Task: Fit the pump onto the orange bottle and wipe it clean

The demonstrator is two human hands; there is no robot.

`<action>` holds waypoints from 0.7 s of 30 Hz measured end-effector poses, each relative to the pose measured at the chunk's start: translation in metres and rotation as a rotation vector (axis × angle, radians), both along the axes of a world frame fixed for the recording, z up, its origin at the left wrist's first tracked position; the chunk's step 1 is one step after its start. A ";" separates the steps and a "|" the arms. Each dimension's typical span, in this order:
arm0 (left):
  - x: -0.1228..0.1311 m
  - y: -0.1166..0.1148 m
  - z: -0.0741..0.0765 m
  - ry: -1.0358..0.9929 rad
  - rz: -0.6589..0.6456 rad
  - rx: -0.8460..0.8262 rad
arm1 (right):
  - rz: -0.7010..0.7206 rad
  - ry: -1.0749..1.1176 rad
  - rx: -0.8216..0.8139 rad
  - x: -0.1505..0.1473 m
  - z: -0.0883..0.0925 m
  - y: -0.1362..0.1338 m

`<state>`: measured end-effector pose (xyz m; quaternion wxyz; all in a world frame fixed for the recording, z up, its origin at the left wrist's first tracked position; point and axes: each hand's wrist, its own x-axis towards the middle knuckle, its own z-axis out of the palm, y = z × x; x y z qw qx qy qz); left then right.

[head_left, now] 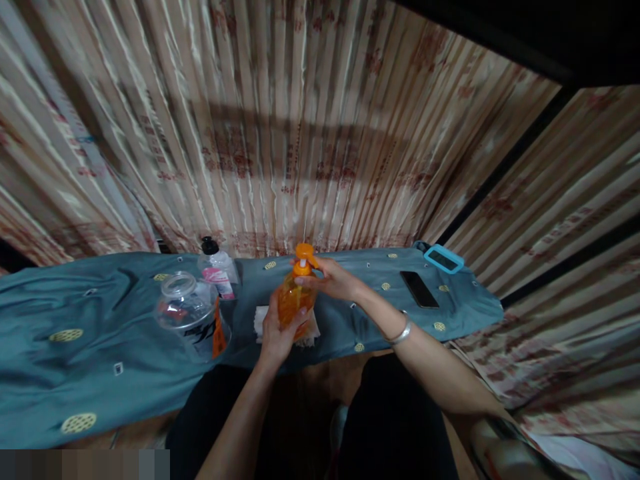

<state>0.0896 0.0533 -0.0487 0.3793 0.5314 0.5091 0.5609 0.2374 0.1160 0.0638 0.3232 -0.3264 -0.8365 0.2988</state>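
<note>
An orange pump bottle (pixel 295 301) stands nearly upright in front of me, its liquid showing through the clear wall. Around the lower body, my left hand (pixel 281 330) is closed. My right hand (pixel 331 279) grips the neck just below the orange pump head (pixel 304 252), fingers closed at the collar. Beneath the bottle lies a white cloth or tissue (pixel 261 321), partly covered by the bottle and my left hand. I cannot tell whether the bottle's base touches it.
Left of the bottle are a big clear jar (pixel 186 319) and a clear bottle with a black cap (pixel 216 270). A dark phone (pixel 419 289) and a blue-framed device (pixel 444 259) lie to the right on the teal cloth (pixel 135 333). Curtains (pixel 280 133) hang behind.
</note>
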 end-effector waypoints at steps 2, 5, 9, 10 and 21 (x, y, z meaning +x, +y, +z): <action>0.001 0.001 -0.001 -0.004 -0.001 0.004 | 0.015 -0.002 -0.011 0.000 -0.002 0.002; 0.002 0.001 -0.003 -0.026 0.011 0.008 | -0.020 0.021 0.000 -0.002 -0.005 -0.001; 0.004 0.001 -0.003 -0.040 0.022 0.000 | -0.098 0.083 0.043 -0.007 -0.008 -0.012; 0.004 0.000 -0.003 -0.039 0.026 -0.002 | -0.120 0.102 0.054 -0.008 -0.008 -0.015; 0.006 -0.002 0.004 -0.036 0.041 -0.016 | -0.340 0.201 0.037 -0.025 -0.018 -0.030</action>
